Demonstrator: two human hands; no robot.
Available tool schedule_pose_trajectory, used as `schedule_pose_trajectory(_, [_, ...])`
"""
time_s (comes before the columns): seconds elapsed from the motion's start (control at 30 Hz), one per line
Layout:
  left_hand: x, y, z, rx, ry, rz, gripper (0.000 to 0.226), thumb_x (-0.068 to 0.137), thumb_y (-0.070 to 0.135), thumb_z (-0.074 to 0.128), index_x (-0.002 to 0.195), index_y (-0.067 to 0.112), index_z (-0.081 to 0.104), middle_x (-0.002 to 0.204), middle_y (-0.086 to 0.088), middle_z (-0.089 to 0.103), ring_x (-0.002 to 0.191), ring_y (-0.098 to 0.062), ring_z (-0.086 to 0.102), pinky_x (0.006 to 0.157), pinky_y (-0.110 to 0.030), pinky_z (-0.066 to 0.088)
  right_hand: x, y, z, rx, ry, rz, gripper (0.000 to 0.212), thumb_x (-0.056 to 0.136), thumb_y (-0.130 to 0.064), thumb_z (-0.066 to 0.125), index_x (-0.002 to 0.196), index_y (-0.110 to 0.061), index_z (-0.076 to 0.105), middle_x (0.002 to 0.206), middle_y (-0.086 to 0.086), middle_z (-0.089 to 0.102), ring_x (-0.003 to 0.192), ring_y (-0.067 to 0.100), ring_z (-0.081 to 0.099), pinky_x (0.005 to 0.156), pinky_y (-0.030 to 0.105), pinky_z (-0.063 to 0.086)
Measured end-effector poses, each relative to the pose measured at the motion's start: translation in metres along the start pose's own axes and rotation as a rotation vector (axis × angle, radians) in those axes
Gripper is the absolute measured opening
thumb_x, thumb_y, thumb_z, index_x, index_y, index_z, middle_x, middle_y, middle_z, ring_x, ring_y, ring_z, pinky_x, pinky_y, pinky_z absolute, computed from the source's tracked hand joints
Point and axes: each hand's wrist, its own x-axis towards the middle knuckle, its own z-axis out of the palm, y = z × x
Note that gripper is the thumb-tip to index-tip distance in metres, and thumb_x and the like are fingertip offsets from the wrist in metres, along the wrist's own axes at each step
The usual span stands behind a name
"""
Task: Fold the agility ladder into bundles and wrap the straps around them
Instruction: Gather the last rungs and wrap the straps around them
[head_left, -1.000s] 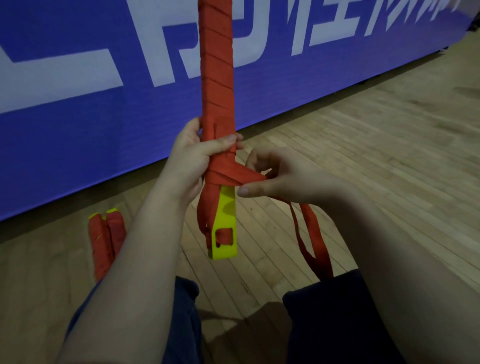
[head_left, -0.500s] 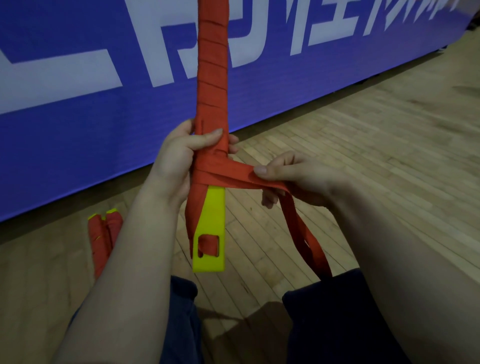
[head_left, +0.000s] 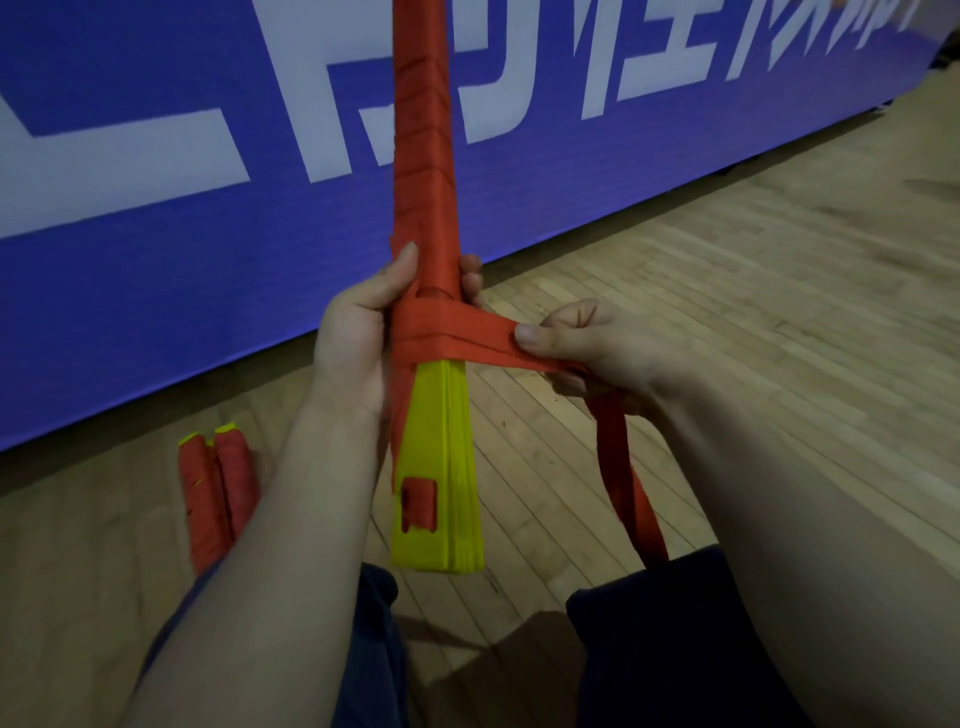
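While the left hand (head_left: 358, 338) curls around the upright bundle of stacked yellow plastic rungs (head_left: 441, 457) wound in orange webbing, the right hand (head_left: 587, 348) pinches the loose orange strap (head_left: 483, 343) between thumb and fingers, stretched sideways from the bundle. Two wrapped orange bundles (head_left: 218, 493) lie on the wooden floor (head_left: 727, 286) beside a blue banner (head_left: 156, 182).

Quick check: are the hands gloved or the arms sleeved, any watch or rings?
Neither. The left hand and right hand are bare: no gloves, no rings in view. The left forearm and right forearm are bare as well, with no sleeve, watch or band showing.
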Motion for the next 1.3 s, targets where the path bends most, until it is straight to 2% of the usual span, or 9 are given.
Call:
schedule_pose_trajectory(0.23, [0.004, -0.01, -0.001, -0.135, -0.039, 0.036, 0.032, 0.074, 0.023, 0.049, 0.097, 0.003, 0.058, 0.079, -0.012, 0.064, 0.063, -0.022, 0.062, 0.066, -0.032, 0.055, 0.003, 0.01, 0.01, -0.021, -0.072, 0.104, 0.045, 0.079, -0.041, 0.062, 0.047, -0.016, 0.044, 0.037, 0.003, 0.042, 0.029, 0.008, 0.028, 0.037, 0.023, 0.01])
schedule_pose_trajectory(0.4, [0.005, -0.008, 0.001, -0.018, 0.04, 0.05, 0.031, 0.064, 0.02, 0.078, 0.081, 0.011, 0.054, 0.065, -0.002, 0.056, 0.049, -0.01, 0.054, 0.049, -0.021, 0.043, 0.011, 0.016, 0.021, -0.007, -0.156, 0.158, 0.036, 0.088, -0.044, 0.062, 0.074, -0.014, 0.049, 0.058, 0.01, 0.062, 0.035, 0.008, 0.03, 0.041, 0.024, 0.011])
schedule_pose_trajectory(0.47, [0.006, -0.009, 0.003, 0.027, 0.071, 0.077, 0.02, 0.069, 0.004, 0.069, 0.08, 0.01, 0.053, 0.063, -0.002, 0.053, 0.042, -0.008, 0.051, 0.041, -0.018, 0.042, 0.013, 0.018, 0.028, 0.027, -0.182, 0.144, 0.03, 0.087, -0.043, 0.057, 0.079, -0.015, 0.049, 0.063, 0.008, 0.064, 0.035, 0.008, 0.028, 0.041, 0.025, 0.009])
schedule_pose_trajectory(0.57, [0.005, -0.009, 0.003, 0.007, 0.104, 0.116, 0.024, 0.068, 0.009, 0.054, 0.091, 0.007, 0.053, 0.073, -0.007, 0.055, 0.05, -0.012, 0.052, 0.041, -0.018, 0.041, 0.014, 0.02, 0.035, 0.091, -0.21, 0.069, 0.036, 0.085, -0.044, 0.059, 0.076, -0.012, 0.046, 0.062, 0.007, 0.064, 0.034, 0.007, 0.03, 0.036, 0.019, 0.013])
schedule_pose_trajectory(0.7, [0.003, -0.007, 0.005, 0.038, 0.094, 0.073, 0.019, 0.069, 0.024, 0.052, 0.061, 0.008, 0.059, 0.063, -0.003, 0.044, 0.047, -0.009, 0.04, 0.041, -0.015, 0.037, 0.012, 0.018, 0.04, 0.102, -0.162, 0.02, 0.04, 0.093, -0.035, 0.057, 0.073, -0.003, 0.046, 0.052, 0.005, 0.057, 0.03, 0.006, 0.03, 0.033, 0.014, 0.018])
schedule_pose_trajectory(0.83, [0.009, -0.005, -0.001, 0.051, 0.108, 0.063, 0.029, 0.073, 0.028, 0.059, 0.09, 0.005, 0.052, 0.072, -0.003, 0.047, 0.049, -0.01, 0.048, 0.044, -0.02, 0.045, 0.01, 0.017, 0.044, 0.037, -0.184, 0.059, 0.044, 0.083, -0.043, 0.053, 0.062, -0.007, 0.041, 0.041, 0.002, 0.04, 0.03, 0.008, 0.026, 0.034, 0.016, 0.015])
schedule_pose_trajectory(1.1, [0.015, -0.005, -0.018, 0.187, 0.163, 0.001, 0.066, 0.075, 0.035, 0.057, 0.131, -0.001, 0.055, 0.092, -0.008, 0.065, 0.07, -0.018, 0.054, 0.059, -0.029, 0.05, 0.004, 0.016, 0.037, -0.138, -0.167, 0.055, 0.043, 0.084, -0.046, 0.053, 0.066, -0.007, 0.045, 0.042, 0.003, 0.045, 0.031, 0.008, 0.031, 0.033, 0.016, 0.022])
schedule_pose_trajectory(1.2, [0.015, -0.002, -0.017, 0.136, 0.158, 0.042, 0.063, 0.076, 0.034, 0.059, 0.129, -0.001, 0.057, 0.096, -0.011, 0.066, 0.069, -0.021, 0.059, 0.064, -0.032, 0.052, 0.001, 0.013, 0.039, -0.167, -0.153, 0.007, 0.048, 0.094, -0.041, 0.051, 0.077, 0.004, 0.056, 0.049, 0.005, 0.052, 0.035, 0.007, 0.033, 0.037, 0.018, 0.024])
schedule_pose_trajectory(1.3, [0.014, 0.006, -0.015, 0.163, 0.175, 0.087, 0.046, 0.077, 0.031, 0.059, 0.111, 0.001, 0.063, 0.095, -0.012, 0.073, 0.076, -0.023, 0.069, 0.069, -0.033, 0.057, 0.002, 0.013, 0.038, -0.086, -0.097, -0.016, 0.036, 0.097, -0.037, 0.051, 0.079, -0.007, 0.056, 0.048, -0.01, 0.045, 0.039, 0.004, 0.034, 0.041, 0.018, 0.024])
